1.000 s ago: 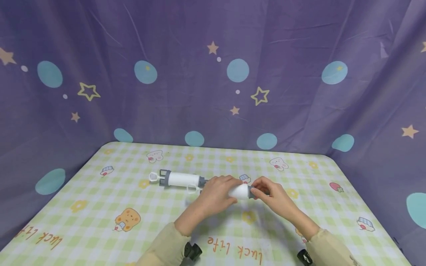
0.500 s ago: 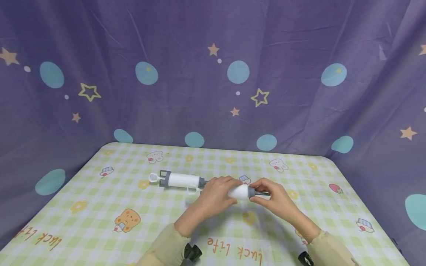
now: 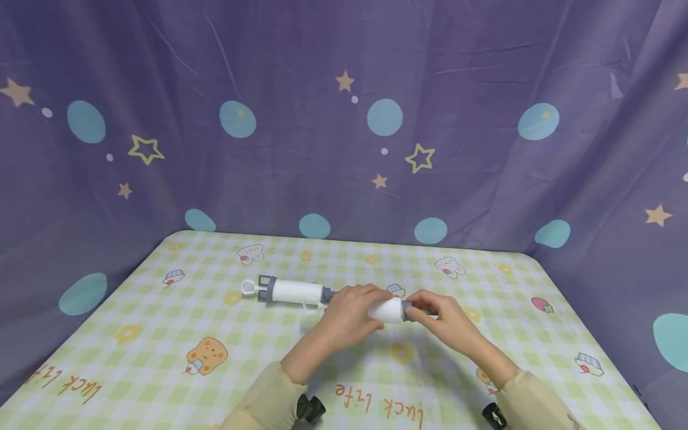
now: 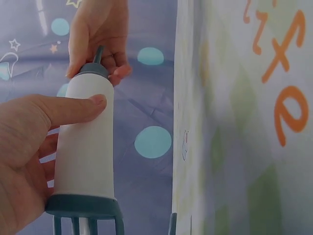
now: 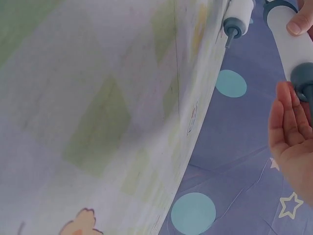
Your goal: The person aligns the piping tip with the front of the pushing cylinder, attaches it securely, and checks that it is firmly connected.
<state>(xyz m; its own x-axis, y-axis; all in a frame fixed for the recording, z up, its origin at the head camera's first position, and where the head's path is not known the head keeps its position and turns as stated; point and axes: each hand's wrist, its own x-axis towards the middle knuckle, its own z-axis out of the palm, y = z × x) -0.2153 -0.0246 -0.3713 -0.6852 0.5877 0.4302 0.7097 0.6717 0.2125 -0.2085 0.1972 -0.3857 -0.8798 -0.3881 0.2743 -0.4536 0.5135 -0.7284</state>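
Observation:
An icing syringe with a white barrel (image 3: 388,310) and a grey nozzle cap (image 4: 94,69) is held off the table between both hands. My left hand (image 3: 349,316) grips the barrel from above, its thumb lying along the white wall in the left wrist view. My right hand (image 3: 446,319) pinches the grey cap between thumb and fingers, the thin nozzle pointing toward its palm. At the barrel's other end is a pronged grey collar (image 4: 83,205). A second, similar syringe (image 3: 297,291) lies on the table just beyond and left of my left hand, its plunger ring (image 3: 248,287) pointing left.
The table bears a green and white checked cloth (image 3: 161,334) printed with cartoon figures. Behind it and at both sides hangs a purple curtain (image 3: 301,143) with stars and blue ovals.
My right fingers slid back to show more of the nozzle, then returned with the thumb across the cap. The held syringe's plunger ring has turned more edge-on. My left hand stayed put.

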